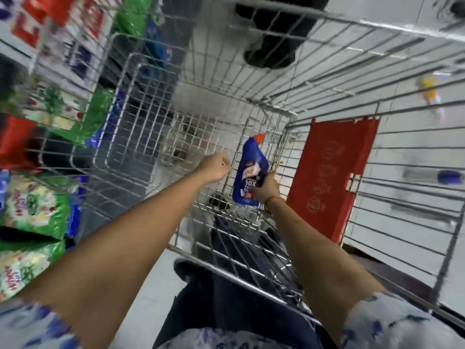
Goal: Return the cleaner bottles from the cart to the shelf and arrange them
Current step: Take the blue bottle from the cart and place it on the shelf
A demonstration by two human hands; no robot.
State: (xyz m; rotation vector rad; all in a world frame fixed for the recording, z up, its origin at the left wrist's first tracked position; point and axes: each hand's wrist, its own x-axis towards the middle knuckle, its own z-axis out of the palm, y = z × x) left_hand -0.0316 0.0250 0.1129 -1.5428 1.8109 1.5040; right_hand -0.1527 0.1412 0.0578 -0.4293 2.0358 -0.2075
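Note:
A blue cleaner bottle [250,167] with a red angled cap stands tilted inside the wire shopping cart [141,102], near its right inner side. My right hand [266,188] grips the bottle's lower half. My left hand [217,166] hovers just left of the bottle, fingers curled in a loose fist, holding nothing. Both bare forearms reach down into the cart. The frame is motion-blurred.
A red child-seat flap [329,177] hangs on the cart's right. Shelves with green, red and blue detergent packs [32,212] run along the left. A person's dark shoe [269,54] stands on the white tiled floor beyond the cart. My own dark trousers show at the bottom.

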